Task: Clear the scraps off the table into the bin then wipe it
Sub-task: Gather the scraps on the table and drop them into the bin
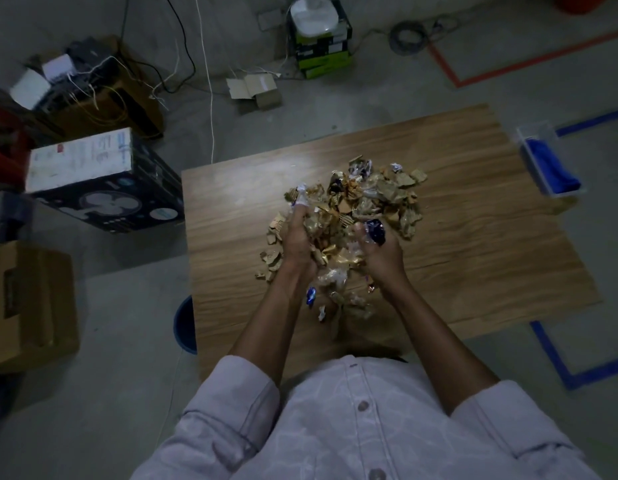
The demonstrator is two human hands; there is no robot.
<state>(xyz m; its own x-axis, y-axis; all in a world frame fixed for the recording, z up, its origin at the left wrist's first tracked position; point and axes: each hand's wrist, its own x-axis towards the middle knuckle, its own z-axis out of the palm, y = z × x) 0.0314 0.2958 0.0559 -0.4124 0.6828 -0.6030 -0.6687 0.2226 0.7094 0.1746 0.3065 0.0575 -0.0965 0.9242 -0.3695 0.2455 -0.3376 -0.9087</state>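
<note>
Both hands gather a heap of scraps on the tabletop.

The right hand (380, 252) curls round a clump, a blue wrapper (376, 231) pinched at its fingertips. The left hand (297, 239) presses side-on into the heap, but paper hides whether its fingers curl. The scraps (380, 195) lie mid-tabletop (491, 237), with loose bits trailing toward the near edge. To do this well, I judge both hands should squeeze the load between them and carry it low, since foil and card will likely spill. The bin (184, 323) sits on the floor at the near-left edge, half under it, so the carry is short. A blue cloth (550, 168) waits in a clear tray (536, 133) by the far-right corner. A fan box (106, 188) stands on the floor to the left, out of the way.
</note>
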